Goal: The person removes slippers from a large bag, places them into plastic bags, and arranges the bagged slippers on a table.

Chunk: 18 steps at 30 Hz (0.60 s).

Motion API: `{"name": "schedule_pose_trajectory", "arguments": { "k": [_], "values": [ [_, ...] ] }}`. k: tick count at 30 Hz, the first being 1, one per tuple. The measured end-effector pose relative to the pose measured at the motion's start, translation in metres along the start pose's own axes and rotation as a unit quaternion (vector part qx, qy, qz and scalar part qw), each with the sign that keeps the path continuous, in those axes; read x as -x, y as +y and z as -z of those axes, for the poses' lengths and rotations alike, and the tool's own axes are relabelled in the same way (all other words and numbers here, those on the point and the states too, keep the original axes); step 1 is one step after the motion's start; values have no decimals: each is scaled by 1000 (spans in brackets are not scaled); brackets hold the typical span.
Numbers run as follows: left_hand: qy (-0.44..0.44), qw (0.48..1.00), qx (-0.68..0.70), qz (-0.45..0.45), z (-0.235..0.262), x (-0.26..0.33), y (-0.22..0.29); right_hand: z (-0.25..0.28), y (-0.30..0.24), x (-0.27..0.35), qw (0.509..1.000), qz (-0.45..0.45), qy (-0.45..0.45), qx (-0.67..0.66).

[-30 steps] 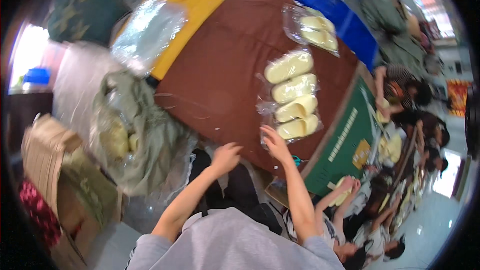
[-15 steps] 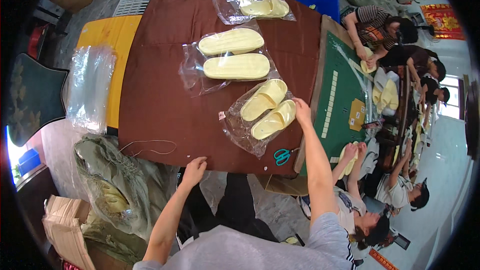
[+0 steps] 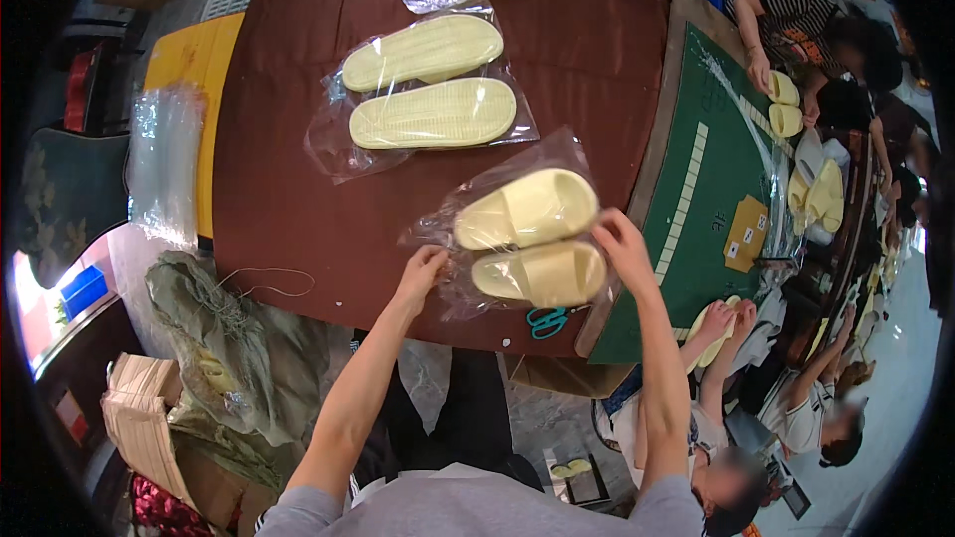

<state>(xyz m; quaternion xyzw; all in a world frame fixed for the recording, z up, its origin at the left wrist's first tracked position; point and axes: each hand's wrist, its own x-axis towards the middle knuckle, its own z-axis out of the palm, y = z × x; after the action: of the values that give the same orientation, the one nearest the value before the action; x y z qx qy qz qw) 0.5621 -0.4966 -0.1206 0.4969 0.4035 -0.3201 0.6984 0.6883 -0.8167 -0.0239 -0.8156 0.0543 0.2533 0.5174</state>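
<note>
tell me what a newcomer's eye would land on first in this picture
First, likely, the bagged pair of pale yellow slippers near the table's front edge, between the person's left hand and right hand. Farther back, a second bagged pair lies soles up, bright against the brown tabletop. Teal scissors stand out at the front edge.

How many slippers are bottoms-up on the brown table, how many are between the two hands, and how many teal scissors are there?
Bottoms-up slippers on the brown table: 2
Strap-up slippers between the left hand and right hand: 2
Teal scissors: 1
Total: 5
</note>
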Motion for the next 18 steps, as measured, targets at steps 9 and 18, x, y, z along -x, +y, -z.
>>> {"name": "schedule_pose_trajectory", "arguments": {
  "k": [9, 18],
  "values": [
    [123, 773, -444, -436, -63, 6, 119, 152, -172, 166, 957, 0, 277, 86],
    [190, 511, -710, -446, -137, -88, 178, 269, -152, 184, 911, -54, 378, 155]
  ]
}}
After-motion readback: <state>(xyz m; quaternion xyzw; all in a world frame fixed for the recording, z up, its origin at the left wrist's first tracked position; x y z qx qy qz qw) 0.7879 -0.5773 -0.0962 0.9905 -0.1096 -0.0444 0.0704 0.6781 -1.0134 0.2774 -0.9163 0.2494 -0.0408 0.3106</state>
